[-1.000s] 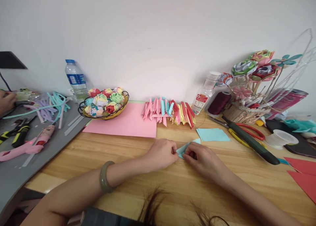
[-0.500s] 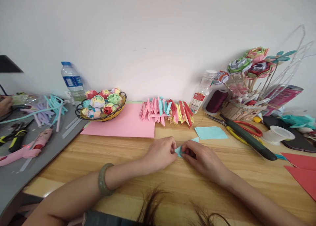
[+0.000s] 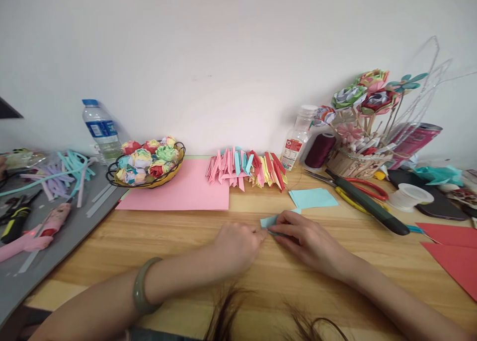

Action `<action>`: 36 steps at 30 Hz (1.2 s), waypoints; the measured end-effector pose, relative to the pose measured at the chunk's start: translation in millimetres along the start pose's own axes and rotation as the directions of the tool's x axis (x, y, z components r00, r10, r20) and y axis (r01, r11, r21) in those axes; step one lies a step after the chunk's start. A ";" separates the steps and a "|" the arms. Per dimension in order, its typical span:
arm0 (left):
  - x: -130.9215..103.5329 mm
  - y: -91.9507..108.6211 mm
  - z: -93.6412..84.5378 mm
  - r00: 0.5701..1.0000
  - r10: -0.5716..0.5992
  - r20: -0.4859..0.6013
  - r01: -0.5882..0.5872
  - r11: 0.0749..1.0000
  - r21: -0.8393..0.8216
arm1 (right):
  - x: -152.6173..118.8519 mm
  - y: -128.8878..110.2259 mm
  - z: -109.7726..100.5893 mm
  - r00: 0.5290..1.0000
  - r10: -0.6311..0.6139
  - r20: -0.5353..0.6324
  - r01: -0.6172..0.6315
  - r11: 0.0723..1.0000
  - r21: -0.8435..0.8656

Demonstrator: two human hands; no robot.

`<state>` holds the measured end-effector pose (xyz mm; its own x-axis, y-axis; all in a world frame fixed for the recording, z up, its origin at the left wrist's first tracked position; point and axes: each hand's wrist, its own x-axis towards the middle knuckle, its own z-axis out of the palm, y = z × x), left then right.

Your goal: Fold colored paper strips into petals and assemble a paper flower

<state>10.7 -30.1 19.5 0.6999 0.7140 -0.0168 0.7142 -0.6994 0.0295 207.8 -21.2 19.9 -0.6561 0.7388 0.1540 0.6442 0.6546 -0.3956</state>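
A small folded piece of light-blue paper (image 3: 268, 222) lies on the wooden table between my hands, partly covered by my fingers. My right hand (image 3: 307, 237) grips it, thumb and fingers pressed on its right part. From the other side, my left hand (image 3: 238, 246) is closed, its fingertips at the paper's lower left edge; the hand is slightly blurred. A stack of light-blue paper slips (image 3: 315, 198) lies just beyond my right hand. Farther back stands a row of folded paper strips (image 3: 242, 167) in pink, blue, red and yellow.
Pink paper sheets (image 3: 179, 197) lie back left under a basket of paper flowers (image 3: 149, 184). On the right are a dark-handled tool (image 3: 368, 204), red-handled scissors (image 3: 372, 188), a thread spool (image 3: 319, 151) and red paper (image 3: 450, 261). A pink glue gun (image 3: 33, 241) lies far left.
My left fingers have shifted down and left from the paper's upper left part to its lower edge. More of the blue paper's left side now shows. The whole view has shifted slightly.
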 end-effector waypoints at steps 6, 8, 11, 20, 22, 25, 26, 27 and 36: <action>1.1 -4.6 -6.3 0.998 0.009 0.060 -0.016 0.993 0.120 | -9.1 -18.3 -20.9 0.982 -0.047 0.185 0.058 0.997 -0.057; 0.8 -5.6 -5.0 1.000 0.002 0.000 -0.002 0.995 0.105 | -10.0 -23.7 -21.9 0.974 -0.048 0.224 0.059 0.997 -0.041; 0.8 -5.6 -2.3 0.993 -0.027 -0.115 0.034 0.998 0.060 | -9.4 -29.0 -21.4 0.966 -0.044 0.255 0.033 0.998 0.046; 8.0 -10.9 10.3 0.964 0.023 -0.264 -0.021 1.000 0.010 | -2.7 -11.6 -5.0 0.964 0.265 -0.022 -0.254 0.941 0.226; 9.8 -14.1 16.5 0.938 0.110 -0.329 -0.105 0.994 0.034 | 0.6 -4.5 1.4 0.921 0.367 -0.132 -0.345 0.924 0.163; 11.5 -18.5 22.6 0.916 0.150 -0.371 -0.158 0.987 0.008 | 5.3 -0.7 5.7 0.908 0.401 -0.125 -0.388 0.914 0.115; 11.7 -19.7 23.4 0.911 0.159 -0.382 -0.174 0.985 -0.005 | 6.6 -1.3 5.9 0.907 0.406 -0.112 -0.395 0.913 0.104; 11.8 -20.8 23.6 0.905 0.172 -0.390 -0.191 0.981 -0.012 | 7.7 -2.5 5.6 0.905 0.413 -0.103 -0.404 0.910 0.095; 11.8 -23.1 25.9 0.867 0.288 -0.407 -0.241 0.957 0.163 | 7.1 -5.1 14.1 0.918 0.353 -0.179 -0.353 0.935 0.033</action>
<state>2.7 -6.3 -7.2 0.8086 0.4309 0.4007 0.5158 -0.8468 -0.1301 194.3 -21.5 10.2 -0.3045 0.9384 0.1634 0.8210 0.3456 -0.4545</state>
